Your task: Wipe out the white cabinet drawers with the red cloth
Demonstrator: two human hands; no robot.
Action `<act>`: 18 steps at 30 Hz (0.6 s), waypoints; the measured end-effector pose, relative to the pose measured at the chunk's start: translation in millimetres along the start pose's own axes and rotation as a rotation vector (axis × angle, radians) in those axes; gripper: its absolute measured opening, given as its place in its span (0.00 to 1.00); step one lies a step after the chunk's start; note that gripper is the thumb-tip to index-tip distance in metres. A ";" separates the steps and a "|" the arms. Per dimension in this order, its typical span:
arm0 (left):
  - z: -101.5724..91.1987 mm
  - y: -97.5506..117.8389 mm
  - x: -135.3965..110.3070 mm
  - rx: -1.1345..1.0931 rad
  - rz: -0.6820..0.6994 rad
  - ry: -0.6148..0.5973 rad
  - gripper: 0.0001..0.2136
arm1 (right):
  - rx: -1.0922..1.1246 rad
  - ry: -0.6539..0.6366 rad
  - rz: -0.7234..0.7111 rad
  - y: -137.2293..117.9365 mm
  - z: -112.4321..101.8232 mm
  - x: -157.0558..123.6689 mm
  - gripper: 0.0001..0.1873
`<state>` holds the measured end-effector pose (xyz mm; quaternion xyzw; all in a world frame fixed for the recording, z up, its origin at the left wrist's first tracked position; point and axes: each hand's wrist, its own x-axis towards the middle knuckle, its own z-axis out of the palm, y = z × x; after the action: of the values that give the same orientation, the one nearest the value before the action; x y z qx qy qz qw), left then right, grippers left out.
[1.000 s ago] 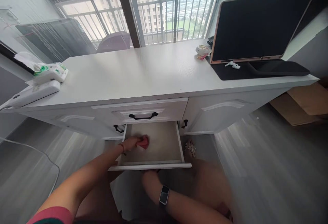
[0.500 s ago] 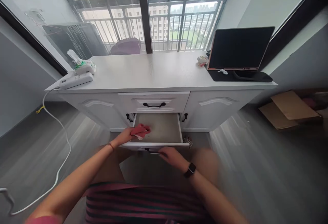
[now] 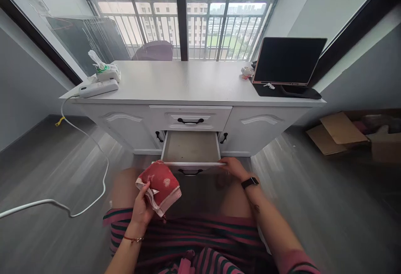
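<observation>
A folded red cloth (image 3: 161,184) with white patterns and a pale edge is held in my left hand (image 3: 143,207), low in front of the cabinet, its thumb on top. My right hand (image 3: 233,167) grips the right end of the front panel of a pulled-out drawer (image 3: 191,148); its fingertips are partly hidden by the panel. Nothing lies in the drawer apart from small dark specks on its bottom. The drawer's black handle (image 3: 190,172) sits between my two hands, touched by neither.
The white cabinet (image 3: 188,84) carries a wet-wipe pack (image 3: 108,72), a power strip (image 3: 98,88) and a dark-screened monitor (image 3: 288,61) on a black mat. A white cable (image 3: 103,169) runs over the floor at left. Open cardboard boxes (image 3: 344,130) stand at right.
My left hand has drawn the cloth out of the drawer area towards my lap. My right hand has gone from near the handle to the right end of the drawer front.
</observation>
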<state>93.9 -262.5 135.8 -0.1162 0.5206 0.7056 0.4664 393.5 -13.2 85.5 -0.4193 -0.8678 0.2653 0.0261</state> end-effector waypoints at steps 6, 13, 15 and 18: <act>13.0 -6.9 16.5 -0.180 0.053 0.064 0.13 | 0.063 0.079 0.091 10.2 -1.6 27.0 0.13; 60.7 -18.5 69.7 -0.163 0.180 0.081 0.11 | 0.080 0.242 0.169 12.5 7.0 49.7 0.15; 81.7 -21.6 88.6 -0.108 0.163 0.157 0.12 | 0.122 0.283 0.147 12.9 10.2 52.9 0.15; 110.8 -31.5 111.7 -0.069 0.161 0.188 0.13 | 0.181 0.317 0.106 13.8 13.6 54.1 0.16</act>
<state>94.0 -108.3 91.2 -0.1556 0.5449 0.7444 0.3531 364.7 28.0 57.7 -0.4968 -0.8021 0.2739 0.1864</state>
